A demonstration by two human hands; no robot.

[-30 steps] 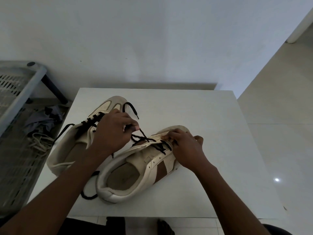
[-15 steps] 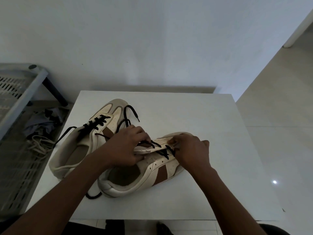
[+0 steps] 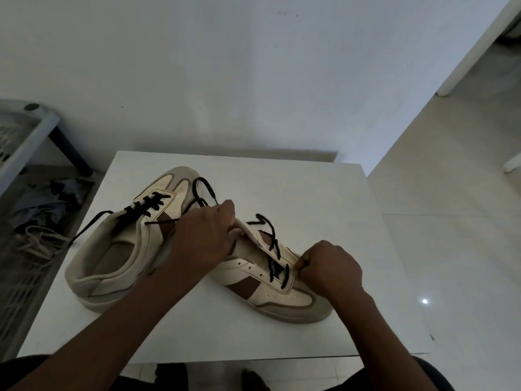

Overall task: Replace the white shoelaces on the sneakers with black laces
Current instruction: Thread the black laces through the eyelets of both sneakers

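A person works at a small white table where two cream-and-brown sneakers lie side by side. The far sneaker, on the left, already carries dark lacing up its eyelets, with loose ends trailing over the tabletop. The near sneaker lies on its side, toe pointing right, and is the one in hand. A black lace crosses only its lower eyelets, and the holes nearer the collar stand bare. The left hand curls its fingers round the tongue and upper flap, lifting them open. The right hand, with fingers bent tight, pinches at the toe end of the eyelet row; whether lace or leather sits between the fingertips cannot be told from this angle. What look like the discarded white laces lie in a pale tangle on the floor to the left, below a grey plastic rack. The job appears well past halfway, at the threading of the second shoe. The next move likely calls for evening out the slack at the bottom crossing, then feeding each free end up through the next open pair of holes while the flap is held clear.
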